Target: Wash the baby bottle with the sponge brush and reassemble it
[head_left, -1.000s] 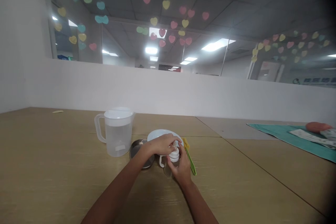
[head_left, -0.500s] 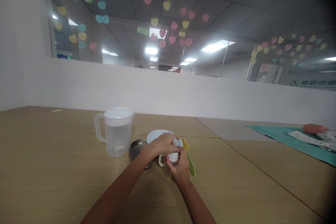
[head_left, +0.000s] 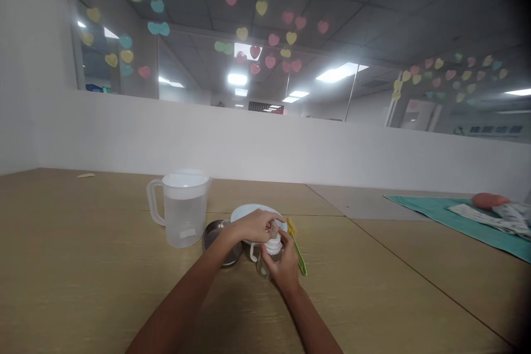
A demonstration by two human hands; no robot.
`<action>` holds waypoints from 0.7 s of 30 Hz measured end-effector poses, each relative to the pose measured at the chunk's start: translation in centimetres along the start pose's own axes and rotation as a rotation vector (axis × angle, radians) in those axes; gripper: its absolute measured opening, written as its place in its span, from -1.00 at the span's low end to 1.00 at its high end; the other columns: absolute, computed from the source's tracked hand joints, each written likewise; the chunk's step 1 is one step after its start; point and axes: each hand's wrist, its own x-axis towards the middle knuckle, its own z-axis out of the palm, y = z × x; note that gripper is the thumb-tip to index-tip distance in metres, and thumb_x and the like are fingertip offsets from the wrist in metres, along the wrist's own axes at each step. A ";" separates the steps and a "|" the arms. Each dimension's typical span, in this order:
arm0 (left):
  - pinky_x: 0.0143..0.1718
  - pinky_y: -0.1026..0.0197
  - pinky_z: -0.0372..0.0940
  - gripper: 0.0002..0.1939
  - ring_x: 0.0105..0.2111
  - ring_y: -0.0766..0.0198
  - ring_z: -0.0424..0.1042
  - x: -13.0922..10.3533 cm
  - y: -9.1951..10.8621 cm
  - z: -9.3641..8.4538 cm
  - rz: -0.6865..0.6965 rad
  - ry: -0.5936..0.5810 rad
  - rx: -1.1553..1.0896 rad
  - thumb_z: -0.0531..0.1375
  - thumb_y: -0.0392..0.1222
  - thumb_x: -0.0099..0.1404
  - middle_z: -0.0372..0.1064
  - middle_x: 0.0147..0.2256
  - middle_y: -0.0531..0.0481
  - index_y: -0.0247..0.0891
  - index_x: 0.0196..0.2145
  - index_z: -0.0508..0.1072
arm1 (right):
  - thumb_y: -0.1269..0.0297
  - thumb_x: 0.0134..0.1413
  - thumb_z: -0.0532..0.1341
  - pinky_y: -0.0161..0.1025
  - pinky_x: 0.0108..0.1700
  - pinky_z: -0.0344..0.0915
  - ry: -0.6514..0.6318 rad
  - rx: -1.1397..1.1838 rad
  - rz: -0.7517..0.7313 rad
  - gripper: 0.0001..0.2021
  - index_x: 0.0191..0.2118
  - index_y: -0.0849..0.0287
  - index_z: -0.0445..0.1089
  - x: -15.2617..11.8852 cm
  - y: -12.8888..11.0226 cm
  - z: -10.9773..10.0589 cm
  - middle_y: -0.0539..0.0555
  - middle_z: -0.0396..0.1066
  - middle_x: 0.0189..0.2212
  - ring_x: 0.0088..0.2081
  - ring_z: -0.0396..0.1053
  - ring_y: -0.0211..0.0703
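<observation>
A small clear bottle with a white screw collar and a white side handle stands on the table, looking like a baby bottle. My right hand is wrapped round it from the right, thumb in front, just under the collar. From above, my left hand pinches a small translucent piece, apparently the teat, at the collar's top. My fingers partly cover it. Behind my hands lies a white plate. A round metal dish sits left of the bottle, partly behind my left forearm.
A lidded clear pitcher holding liquid stands at the left. Right of my hands lies a brush with a green handle and yellow head. A teal cloth bearing a reddish object is far right. A white wall backs the table.
Both hands keep their places at the bottle. The left fingers have shifted slightly, showing more of the translucent piece. The whole view has moved a little.
</observation>
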 end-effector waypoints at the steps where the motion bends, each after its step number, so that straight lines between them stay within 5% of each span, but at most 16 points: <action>1: -0.23 0.29 0.26 -0.54 -0.27 0.26 0.40 0.0 0.1 0.1 -0.012 0.015 0.000 0.12 -0.25 0.10 0.42 -0.20 -0.05 -0.21 0.01 0.32 | 0.17 -0.06 0.23 -0.10 -0.18 0.36 0.002 -0.006 0.001 -0.50 0.01 0.24 0.15 0.0 0.0 0.0 0.22 0.37 -0.18 -0.16 0.38 -0.03; 6: -0.24 0.26 0.26 -0.43 -0.26 0.23 0.37 0.4 -0.4 0.1 -0.114 0.054 0.054 0.23 -0.05 0.02 0.38 -0.19 -0.04 -0.23 0.00 0.30 | 0.12 -0.09 0.25 -0.13 -0.25 0.36 0.004 -0.029 0.023 -0.58 -0.12 0.19 0.19 -0.1 0.2 0.0 0.15 0.36 -0.28 -0.23 0.37 -0.06; 9: -0.23 0.28 0.24 -0.49 -0.26 0.25 0.37 0.5 -0.9 -0.1 -0.073 -0.022 0.007 0.21 -0.13 0.05 0.40 -0.27 0.01 -0.20 0.00 0.31 | 0.09 -0.11 0.26 -0.13 -0.25 0.35 0.009 -0.019 0.048 -0.58 -0.16 0.18 0.17 -0.1 0.2 0.1 0.13 0.34 -0.30 -0.25 0.36 -0.08; 16: -0.12 0.27 0.20 -0.37 -0.10 0.22 0.31 -0.1 -0.8 -0.7 0.015 -0.113 -0.004 0.09 -0.38 0.06 0.36 -0.10 -0.02 -0.14 0.12 0.16 | 0.10 -0.09 0.25 -0.10 -0.23 0.34 -0.005 -0.012 0.062 -0.55 -0.10 0.19 0.17 -0.1 0.2 0.1 0.14 0.34 -0.27 -0.24 0.36 -0.07; 21: -0.14 0.21 0.20 -0.40 -0.13 0.11 0.31 -0.3 -0.3 -0.3 -0.033 -0.040 0.118 0.18 -0.11 0.08 0.32 -0.11 -0.12 -0.21 0.09 0.21 | 0.09 -0.08 0.24 -0.11 -0.24 0.34 -0.005 -0.011 0.065 -0.57 -0.12 0.17 0.16 -0.2 0.4 0.2 0.14 0.34 -0.27 -0.25 0.36 -0.08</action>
